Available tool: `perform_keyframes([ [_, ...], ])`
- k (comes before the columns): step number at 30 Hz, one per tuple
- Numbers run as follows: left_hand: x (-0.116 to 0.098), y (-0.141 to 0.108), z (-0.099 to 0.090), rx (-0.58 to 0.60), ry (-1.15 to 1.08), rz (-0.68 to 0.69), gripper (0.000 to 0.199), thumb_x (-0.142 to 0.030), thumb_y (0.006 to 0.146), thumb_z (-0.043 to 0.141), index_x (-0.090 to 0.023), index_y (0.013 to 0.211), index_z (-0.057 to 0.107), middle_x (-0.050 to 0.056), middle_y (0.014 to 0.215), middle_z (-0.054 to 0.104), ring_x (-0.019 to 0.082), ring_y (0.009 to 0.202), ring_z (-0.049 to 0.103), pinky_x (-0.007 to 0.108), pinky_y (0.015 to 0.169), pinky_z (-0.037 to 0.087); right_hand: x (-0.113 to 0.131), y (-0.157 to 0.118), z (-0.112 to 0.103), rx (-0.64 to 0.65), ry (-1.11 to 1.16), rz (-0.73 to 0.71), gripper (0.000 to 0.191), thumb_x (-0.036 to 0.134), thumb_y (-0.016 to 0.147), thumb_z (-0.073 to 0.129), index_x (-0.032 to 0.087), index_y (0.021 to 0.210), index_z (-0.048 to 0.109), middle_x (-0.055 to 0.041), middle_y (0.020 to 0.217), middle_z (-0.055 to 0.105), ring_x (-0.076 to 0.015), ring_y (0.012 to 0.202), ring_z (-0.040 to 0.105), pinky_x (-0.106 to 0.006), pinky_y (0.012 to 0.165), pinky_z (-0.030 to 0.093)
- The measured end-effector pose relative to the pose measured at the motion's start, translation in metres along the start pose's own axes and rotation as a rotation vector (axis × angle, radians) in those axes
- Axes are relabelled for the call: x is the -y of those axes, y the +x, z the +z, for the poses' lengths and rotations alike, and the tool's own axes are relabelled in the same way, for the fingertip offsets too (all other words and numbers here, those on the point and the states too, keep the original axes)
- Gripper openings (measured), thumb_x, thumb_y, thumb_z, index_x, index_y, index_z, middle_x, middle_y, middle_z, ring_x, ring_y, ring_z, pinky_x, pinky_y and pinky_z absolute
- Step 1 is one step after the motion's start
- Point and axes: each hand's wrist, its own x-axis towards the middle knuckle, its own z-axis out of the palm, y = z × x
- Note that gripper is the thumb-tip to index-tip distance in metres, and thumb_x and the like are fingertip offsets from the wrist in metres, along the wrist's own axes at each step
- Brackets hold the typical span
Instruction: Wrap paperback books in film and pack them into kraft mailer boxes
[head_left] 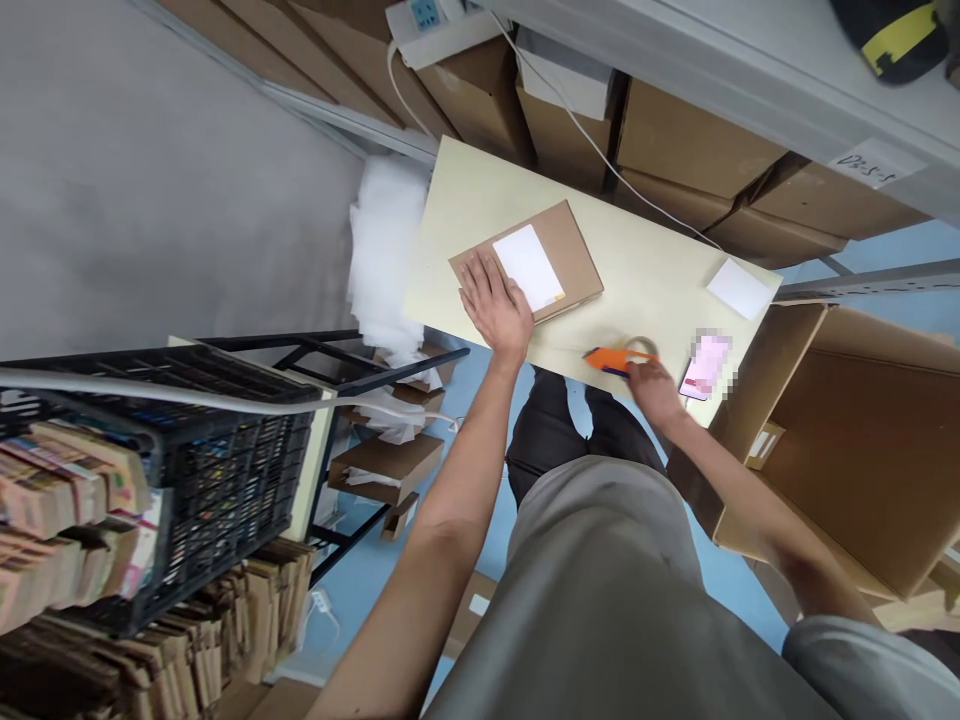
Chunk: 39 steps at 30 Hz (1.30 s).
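Note:
My left hand [493, 302] lies flat with its fingers stretched over the left part of a brown cardboard box [579, 250]. A white label [528, 266] is on the top of this box, beside my fingertips. Over the table's front edge, my right hand [654, 390] is closed round an orange tape dispenser [611, 360]. A tape roll shows at the dispenser's upper side. The pale yellow table [637, 240] bears the box. To the right of my right hand lies a phone [705, 368] with a pink screen, partly blurred out.
A white paper pad [741, 288] lies at the table's right end. Beside it stands a large open carton [870, 450]. White packing film [386, 250] hangs at the left, near a black crate [225, 490]. Cartons [697, 130] line the shelf behind, with a cable in front.

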Motion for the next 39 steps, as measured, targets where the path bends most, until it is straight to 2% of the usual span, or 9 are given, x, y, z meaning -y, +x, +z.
perform_keyframes([
  [2, -0.003, 0.001, -0.001, 0.039, -0.010, -0.011, 0.062, -0.049, 0.110, 0.061, -0.026, 0.168, 0.061, 0.012, 0.187, 0.041, 0.031, 0.183, 0.014, 0.058, 0.149, 0.004, -0.042, -0.005, -0.013, -0.036, -0.084, 0.058, 0.026, 0.018, 0.113, 0.051, 0.010, 0.122, 0.075, -0.0231, 0.101, 0.082, -0.0365, 0.100, 0.073, -0.048, 0.101, 0.053],
  [5, -0.006, 0.003, -0.005, 0.122, -0.033, -0.011, 0.065, -0.048, 0.109, 0.062, -0.025, 0.169, 0.058, 0.012, 0.189, 0.036, 0.030, 0.183, 0.008, 0.058, 0.149, 0.003, -0.079, 0.026, -0.039, -0.079, -0.146, 0.024, 0.032, 0.022, 0.115, 0.051, 0.005, 0.131, 0.072, -0.0250, 0.106, 0.083, -0.0365, 0.102, 0.074, -0.050, 0.109, 0.050],
  [10, -0.009, 0.004, -0.008, 0.159, -0.019, 0.020, 0.067, -0.046, 0.105, 0.067, -0.024, 0.168, 0.060, 0.012, 0.188, 0.039, 0.032, 0.183, 0.012, 0.057, 0.149, 0.001, -0.090, 0.105, -0.075, -0.060, -0.174, -0.078, 0.034, 0.021, 0.114, 0.054, -0.001, 0.134, 0.069, -0.0271, 0.117, 0.083, -0.0347, 0.112, 0.074, -0.051, 0.117, 0.043],
  [15, -0.008, 0.012, -0.014, 0.244, 0.042, 0.078, 0.070, -0.039, 0.103, 0.064, -0.022, 0.170, 0.056, 0.011, 0.189, 0.036, 0.034, 0.183, 0.009, 0.061, 0.149, 0.000, -0.092, 0.112, -0.084, -0.036, -0.226, -0.180, 0.037, 0.013, 0.114, 0.043, -0.003, 0.136, 0.069, -0.0276, 0.120, 0.084, -0.0341, 0.117, 0.074, -0.051, 0.121, 0.040],
  [18, -0.012, 0.023, -0.016, 0.290, 0.207, 0.141, 0.070, -0.033, 0.102, 0.061, -0.020, 0.171, 0.055, 0.011, 0.188, 0.039, 0.037, 0.182, 0.013, 0.063, 0.149, 0.001, -0.077, 0.100, -0.080, -0.015, -0.254, -0.242, 0.041, 0.008, 0.110, 0.043, -0.002, 0.142, 0.067, -0.0256, 0.122, 0.085, -0.0350, 0.117, 0.075, -0.050, 0.120, 0.042],
  [22, -0.027, 0.024, -0.006, 0.301, 0.349, 0.199, 0.063, -0.031, 0.107, 0.055, -0.017, 0.169, 0.056, 0.019, 0.180, 0.050, 0.042, 0.174, 0.034, 0.065, 0.147, 0.018, -0.020, 0.088, -0.061, 0.055, -0.267, -0.361, 0.046, 0.004, 0.107, 0.043, 0.001, 0.146, 0.068, -0.0223, 0.123, 0.085, -0.0334, 0.117, 0.076, -0.046, 0.117, 0.046],
  [25, -0.039, 0.006, 0.006, 0.324, 0.347, 0.224, 0.065, -0.044, 0.112, 0.052, -0.014, 0.169, 0.053, 0.025, 0.176, 0.050, 0.046, 0.168, 0.042, 0.066, 0.141, 0.031, 0.037, 0.080, -0.045, 0.103, -0.221, -0.396, 0.051, 0.004, 0.110, 0.038, -0.002, 0.153, 0.064, -0.0222, 0.120, 0.086, -0.0321, 0.114, 0.077, -0.047, 0.118, 0.047],
  [29, -0.040, -0.026, 0.016, 0.328, 0.376, 0.279, 0.083, -0.067, 0.110, 0.055, -0.014, 0.174, 0.046, 0.025, 0.185, 0.039, 0.047, 0.172, 0.035, 0.067, 0.141, 0.029, 0.094, 0.069, -0.032, 0.141, -0.108, -0.330, 0.048, 0.005, 0.111, 0.035, 0.001, 0.141, 0.072, -0.0220, 0.120, 0.086, -0.0314, 0.111, 0.079, -0.044, 0.111, 0.051],
  [39, -0.026, -0.034, 0.019, 0.318, 0.392, 0.321, 0.096, -0.067, 0.101, 0.070, -0.016, 0.178, 0.043, 0.021, 0.188, 0.036, 0.046, 0.176, 0.028, 0.066, 0.143, 0.028, 0.110, 0.062, -0.018, 0.126, -0.036, -0.238, 0.042, 0.006, 0.112, 0.032, 0.005, 0.131, 0.070, -0.0253, 0.120, 0.085, -0.0333, 0.113, 0.079, -0.043, 0.110, 0.050],
])
